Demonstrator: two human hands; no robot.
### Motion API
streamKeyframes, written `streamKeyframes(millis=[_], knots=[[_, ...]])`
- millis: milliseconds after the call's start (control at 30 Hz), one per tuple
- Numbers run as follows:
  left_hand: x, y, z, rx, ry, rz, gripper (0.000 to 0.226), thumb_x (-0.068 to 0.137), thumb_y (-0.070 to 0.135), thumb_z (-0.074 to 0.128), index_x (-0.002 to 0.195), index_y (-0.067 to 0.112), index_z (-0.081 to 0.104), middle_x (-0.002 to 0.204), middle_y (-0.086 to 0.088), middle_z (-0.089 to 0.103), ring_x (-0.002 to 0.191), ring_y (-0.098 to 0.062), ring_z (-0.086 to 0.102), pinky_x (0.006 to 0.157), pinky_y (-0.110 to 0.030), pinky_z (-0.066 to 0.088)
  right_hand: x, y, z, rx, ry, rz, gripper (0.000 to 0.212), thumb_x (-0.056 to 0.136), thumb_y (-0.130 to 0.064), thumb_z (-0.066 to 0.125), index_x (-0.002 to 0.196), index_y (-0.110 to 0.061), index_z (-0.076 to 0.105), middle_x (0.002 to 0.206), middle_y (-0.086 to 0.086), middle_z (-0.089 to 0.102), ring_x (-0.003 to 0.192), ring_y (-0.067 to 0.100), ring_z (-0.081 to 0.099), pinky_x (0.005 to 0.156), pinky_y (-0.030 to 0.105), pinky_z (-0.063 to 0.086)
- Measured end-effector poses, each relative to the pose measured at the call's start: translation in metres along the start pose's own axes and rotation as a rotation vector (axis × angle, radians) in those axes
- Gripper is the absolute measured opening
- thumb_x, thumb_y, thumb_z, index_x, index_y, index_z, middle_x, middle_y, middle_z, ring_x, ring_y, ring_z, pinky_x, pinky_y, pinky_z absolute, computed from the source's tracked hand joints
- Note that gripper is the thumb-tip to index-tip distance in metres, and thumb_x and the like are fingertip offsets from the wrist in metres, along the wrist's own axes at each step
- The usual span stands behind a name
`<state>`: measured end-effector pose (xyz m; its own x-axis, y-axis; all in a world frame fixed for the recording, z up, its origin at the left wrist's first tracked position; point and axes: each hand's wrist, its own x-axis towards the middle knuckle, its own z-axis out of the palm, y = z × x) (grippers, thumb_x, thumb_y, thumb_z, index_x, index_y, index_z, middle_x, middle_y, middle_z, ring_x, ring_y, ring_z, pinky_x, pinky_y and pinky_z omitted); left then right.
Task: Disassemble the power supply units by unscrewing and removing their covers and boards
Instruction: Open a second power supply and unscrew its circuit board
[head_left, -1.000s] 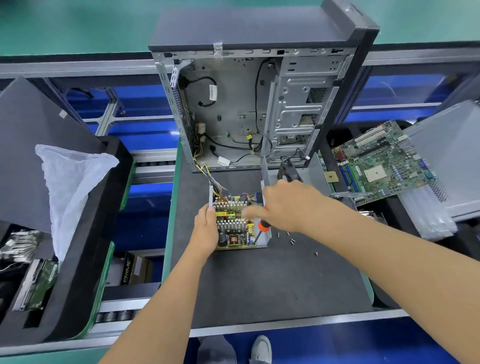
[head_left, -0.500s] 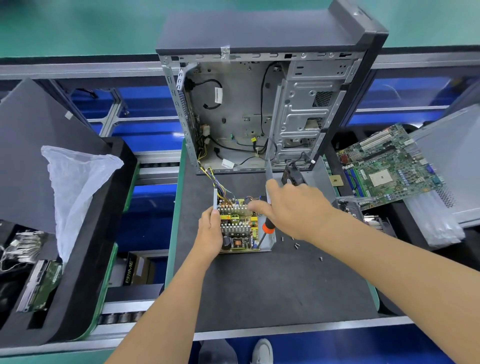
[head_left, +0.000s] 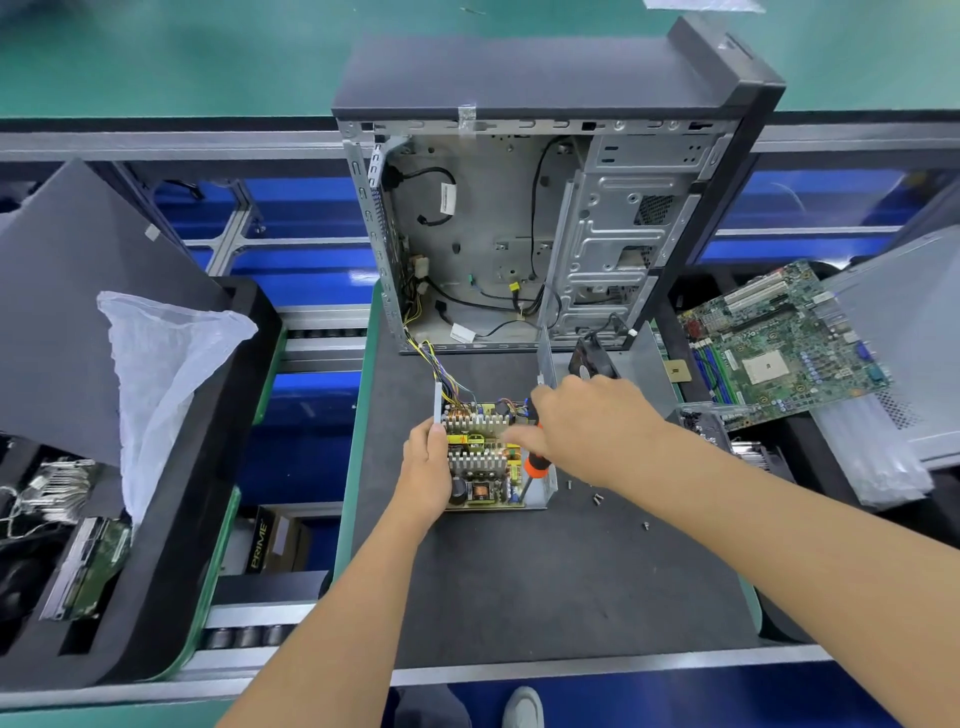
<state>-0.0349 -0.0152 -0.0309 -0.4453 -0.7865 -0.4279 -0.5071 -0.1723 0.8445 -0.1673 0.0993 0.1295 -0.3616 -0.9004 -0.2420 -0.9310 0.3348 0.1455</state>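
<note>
The open power supply unit (head_left: 491, 457) lay on the dark work mat (head_left: 545, 571), just in front of the upright computer case (head_left: 540, 218), with its cover off and its yellowish board and finned heat sinks showing. A bundle of coloured wires (head_left: 441, 371) ran from the unit's far left corner back into the case.

Your left hand (head_left: 427, 467) gripped the unit's left wall, fingers curled over the edge. Your right hand (head_left: 582, 431) reached across the unit from its right side, fingers closed round an orange-and-black screwdriver (head_left: 535, 465); the handle stuck out below your palm, and the shaft pointed down into the unit's near right corner. Where the tip sat could not be told.

A few loose screws (head_left: 597, 499) lay on the mat just right of the unit. Farther right of the unit, off the mat, a green motherboard (head_left: 779, 343) rested tilted. Well to the unit's left, a white plastic bag (head_left: 166, 374) hung over a black foam tray (head_left: 171, 545).
</note>
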Motion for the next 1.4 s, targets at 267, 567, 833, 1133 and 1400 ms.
streamKeyframes(millis=[267, 567, 833, 1133, 1400], knots=[[-0.003, -0.005, -0.006, 0.007, -0.009, 0.048, 0.047, 0.099, 0.058, 0.019, 0.124, 0.036, 0.053, 0.122, 0.008, 0.059, 0.11, -0.009, 0.054, 0.086, -0.029, 0.039, -0.006, 0.017, 0.006, 0.026, -0.026, 0.013, 0.054, 0.095, -0.069, 0.03, 0.113, -0.019, 0.043, 0.085, 0.004, 0.048, 0.088, 0.031, 0.058, 0.055, 0.034, 0.033], [-0.038, -0.081, -0.03, 0.377, 0.286, 0.323, 0.039, 0.105, 0.034, 0.038, 0.138, 0.021, 0.055, 0.14, 0.0, 0.058, 0.134, -0.02, 0.048, 0.113, -0.035, 0.035, -0.014, 0.017, 0.012, 0.322, -0.03, -0.11, 0.036, 0.094, -0.052, 0.053, 0.111, -0.022, 0.044, 0.097, 0.003, 0.047, 0.098, 0.028, 0.048, 0.078, 0.038, 0.045], [-0.043, -0.097, -0.022, 1.049, 0.144, 0.419, 0.091, 0.085, 0.081, 0.022, 0.156, 0.025, 0.032, 0.167, -0.007, 0.017, 0.155, -0.027, 0.005, 0.121, -0.055, -0.011, -0.009, 0.013, 0.013, 0.238, 0.043, -0.093, 0.032, 0.098, -0.042, 0.049, 0.11, -0.015, 0.04, 0.073, -0.001, 0.045, 0.076, 0.027, 0.049, 0.055, 0.036, 0.041], [-0.039, -0.105, -0.017, 1.144, 0.155, 0.454, 0.092, 0.087, 0.084, 0.022, 0.148, 0.021, 0.048, 0.164, -0.011, 0.025, 0.154, -0.032, 0.015, 0.121, -0.059, 0.009, -0.012, 0.005, 0.009, 0.043, 0.085, 0.005, 0.058, 0.092, -0.074, 0.029, 0.09, -0.016, 0.034, 0.063, 0.0, 0.035, 0.055, 0.025, 0.039, 0.047, 0.032, 0.029], [-0.037, -0.107, -0.018, 1.101, 0.177, 0.455, 0.077, 0.094, 0.071, 0.023, 0.151, 0.024, 0.044, 0.165, -0.009, 0.023, 0.154, -0.031, 0.012, 0.123, -0.058, 0.011, -0.009, 0.011, 0.007, 0.179, -0.026, 0.005, 0.046, 0.095, -0.067, 0.036, 0.101, -0.021, 0.037, 0.07, -0.001, 0.038, 0.072, 0.027, 0.044, 0.049, 0.032, 0.029]])
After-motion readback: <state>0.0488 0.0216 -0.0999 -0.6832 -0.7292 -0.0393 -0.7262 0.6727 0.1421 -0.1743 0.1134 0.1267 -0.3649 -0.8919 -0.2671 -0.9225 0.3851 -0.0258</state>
